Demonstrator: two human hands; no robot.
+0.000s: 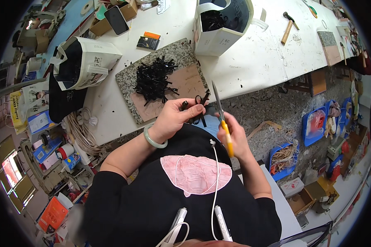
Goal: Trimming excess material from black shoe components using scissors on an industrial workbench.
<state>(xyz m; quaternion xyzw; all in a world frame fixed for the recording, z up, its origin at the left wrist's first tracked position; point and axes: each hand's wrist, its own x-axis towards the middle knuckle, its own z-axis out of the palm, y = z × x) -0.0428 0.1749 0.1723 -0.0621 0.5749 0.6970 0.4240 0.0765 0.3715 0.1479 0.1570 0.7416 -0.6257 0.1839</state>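
The black strip point(202, 100) is in the left hand point(175, 117), in front of the torso and just off the near edge of the table point(259, 66). It projects from the fingertips toward the right hand point(237, 138), looped and limp, its overall long axis running roughly away from the body. The scissors point(224, 124) lie immediately to its right, blades pointing away from the body and slightly left; a narrow gap appears to separate blade and strip. This gap is the governing relation: the left hand is at the strip, the right hand is farther off, and the blade is between strip and right hand. The left hand is closed, thumb against fingers, pinching the strip; the right hand is closed around the yellow handles. Whether the blades are parted cannot be told. Count: one pair of scissors; one bracelet point(152, 142), on the left wrist; one pile of black strips point(152, 80), too tangled to count; one stone slab point(125, 78) beneath it; one brown board point(189, 82) on the slab; two white bags, one left point(95, 59) and one right point(216, 45); one phone point(116, 19); one hammer point(287, 32) on the table's right portion.
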